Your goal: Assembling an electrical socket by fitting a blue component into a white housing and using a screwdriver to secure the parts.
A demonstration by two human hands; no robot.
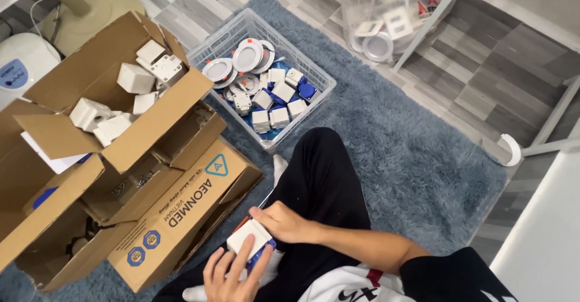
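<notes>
Grasping a white box [248, 237] in both hands [254, 250], cardboard cartons [181, 211] left, plastic basket [317, 75] ahead

— What carries it all?

— A grey plank floor [483, 66], with a shaggy blue-grey rug [417, 163] over the middle.

— And on the rug?

— A clear basket [208, 45] at 12 o'clock, open cardboard boxes [181, 205] at 9 o'clock, just beside it.

— Off the rug?

— A clear plastic bag [386, 12] on the planks at 1 o'clock, a white frame foot [513, 151] at 3, and a beige fan base [103, 6] at 10.
</notes>
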